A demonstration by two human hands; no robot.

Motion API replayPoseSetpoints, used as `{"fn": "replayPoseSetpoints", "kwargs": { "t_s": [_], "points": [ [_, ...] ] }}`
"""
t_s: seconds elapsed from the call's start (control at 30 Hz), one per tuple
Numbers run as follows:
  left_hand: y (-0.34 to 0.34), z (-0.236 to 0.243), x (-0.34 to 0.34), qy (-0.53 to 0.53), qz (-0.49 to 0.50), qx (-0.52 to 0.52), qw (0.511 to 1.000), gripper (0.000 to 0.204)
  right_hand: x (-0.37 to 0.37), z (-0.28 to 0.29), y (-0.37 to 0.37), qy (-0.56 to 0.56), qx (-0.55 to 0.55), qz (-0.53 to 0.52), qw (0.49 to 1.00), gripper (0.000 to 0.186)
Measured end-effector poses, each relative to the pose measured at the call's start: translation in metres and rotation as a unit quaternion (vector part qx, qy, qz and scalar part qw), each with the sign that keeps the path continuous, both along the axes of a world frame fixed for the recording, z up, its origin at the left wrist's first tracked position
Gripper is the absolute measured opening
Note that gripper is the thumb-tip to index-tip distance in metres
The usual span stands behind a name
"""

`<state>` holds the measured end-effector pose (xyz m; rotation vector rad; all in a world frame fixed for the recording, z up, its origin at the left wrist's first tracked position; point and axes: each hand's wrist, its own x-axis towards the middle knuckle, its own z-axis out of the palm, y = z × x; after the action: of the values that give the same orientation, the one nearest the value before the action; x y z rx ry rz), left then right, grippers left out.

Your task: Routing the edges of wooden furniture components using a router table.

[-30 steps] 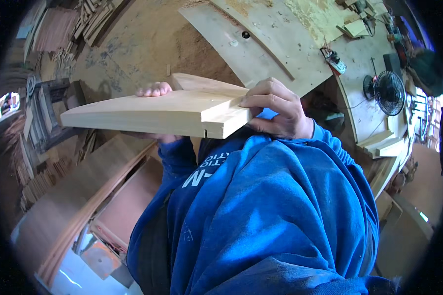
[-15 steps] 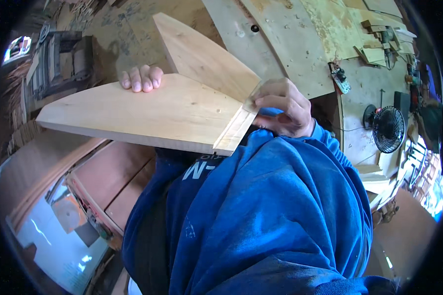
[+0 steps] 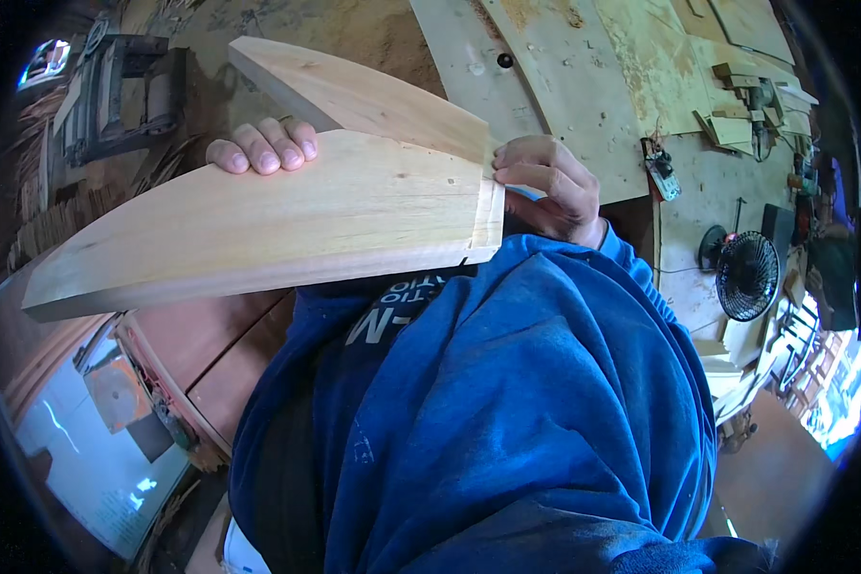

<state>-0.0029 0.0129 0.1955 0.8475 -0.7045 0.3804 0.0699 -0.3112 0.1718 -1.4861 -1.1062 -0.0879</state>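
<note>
Two pale, tapering wooden boards meet at their right ends, one nearer, one farther. My left hand (image 3: 263, 145) grips the near board (image 3: 287, 215), its fingers curled over the top edge and its thumb hidden behind. The far board (image 3: 364, 91) slants away up to the left. At the right end of the near board runs a narrow stepped strip (image 3: 488, 215). There my right hand (image 3: 553, 189) has its fingers closed in a pinch on a small, thin, pale piece, now almost wholly hidden by the fingertips.
A black fan (image 3: 746, 275) stands on the right, near a handheld device (image 3: 661, 168). Pale sheets (image 3: 584, 115) with dust and offcuts lie beyond the boards. Dark machinery (image 3: 124, 100) is at far left, a reddish-brown panelled piece (image 3: 201, 340) below the near board.
The boards have turned: the near board's left tip dropped and its right end rose, while the far board's tip swung left. The right hand has shifted slightly up along the stepped end.
</note>
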Motion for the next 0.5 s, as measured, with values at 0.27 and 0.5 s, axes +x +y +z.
{"fn": "replayPoseSetpoints", "kwargs": {
  "t_s": [0.27,0.5],
  "points": [
    [0.002,-0.021,0.012,-0.002,0.002,-0.027,1.0,0.035,-0.004,-0.007,0.0,0.134,-0.018,-0.042,0.99,0.035],
    [-0.037,-0.019,0.016,0.028,0.113,-0.062,0.991,0.068,0.005,-0.02,-0.004,0.089,-0.066,-0.027,0.993,0.037]
  ]
}}
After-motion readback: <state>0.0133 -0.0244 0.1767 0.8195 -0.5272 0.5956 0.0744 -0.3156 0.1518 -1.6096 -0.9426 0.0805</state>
